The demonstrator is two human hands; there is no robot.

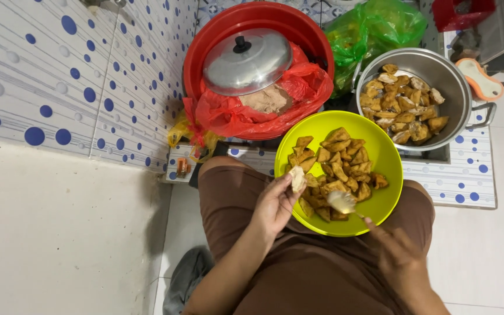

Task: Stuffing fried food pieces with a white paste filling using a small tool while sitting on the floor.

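- Left hand (pixel 275 204) pinches a pale fried tofu piece (pixel 297 178) over the round lime-green plastic bowl (pixel 383 154).
- Right hand (pixel 398 251) grips a blurred spoon (pixel 342 202); handle hidden.

Blue-dotted white wall tiles (pixel 88 76), pale plain floor (pixel 59 233).

Centre frame: lime-green bowl (pixel 387 153) of fried tofu pieces (pixel 338 170) on lap. Left hand (pixel 276 204) pinching one pale piece (pixel 297 178) at bowl's left rim. Right hand (pixel 396 252), lower right, holding spoon (pixel 342 202) loaded with filling. Upper right: metal pot (pixel 459 93) of more tofu. Top centre: red basin (pixel 252 17), metal lid (pixel 247 61), red bag (pixel 304 87).
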